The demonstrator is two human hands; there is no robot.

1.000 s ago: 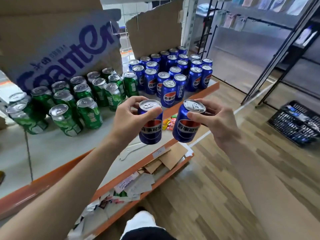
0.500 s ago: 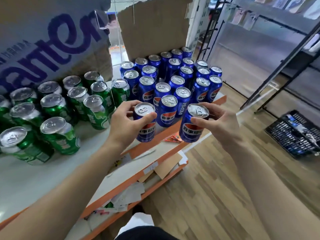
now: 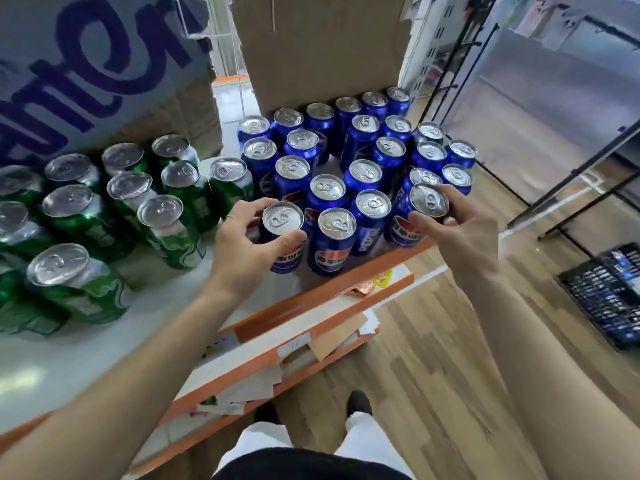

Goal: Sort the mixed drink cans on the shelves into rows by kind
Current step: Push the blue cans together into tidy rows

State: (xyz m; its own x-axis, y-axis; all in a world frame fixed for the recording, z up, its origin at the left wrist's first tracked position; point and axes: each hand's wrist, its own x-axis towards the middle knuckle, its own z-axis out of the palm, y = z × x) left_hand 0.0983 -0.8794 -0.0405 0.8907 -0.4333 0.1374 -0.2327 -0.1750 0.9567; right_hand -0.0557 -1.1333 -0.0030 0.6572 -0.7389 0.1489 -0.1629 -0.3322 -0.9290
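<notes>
We hold two blue cans, one in each of our hands. Our left hand (image 3: 247, 247) grips a blue can (image 3: 285, 252) round its top rim, thumb on the near side and fingers curled over the far side. It stands upright at the near left corner of the blue group, just beside another blue can. Our right hand (image 3: 464, 237) grips a second blue can (image 3: 407, 228) the same way at the near right corner, tilted slightly. We cannot tell whether either can rests on the shelf or is just above it.

The other blue cans (image 3: 363, 174) stand upright in close rows on the right part of the white shelf (image 3: 69, 358), running toward the far side. To their left the green cans (image 3: 128, 202) stand in their own group, touching the blue group at its far left.

Behind the green cans is a cardboard box with purple lettering (image 3: 86, 64), and behind the blue ones a plain cardboard box (image 3: 322, 46). Below the orange shelf edge, a lower shelf (image 3: 391, 285) holds paper and cardboard scraps. A black basket (image 3: 609, 292) sits on the wooden floor (image 3: 433, 375) to the right.
</notes>
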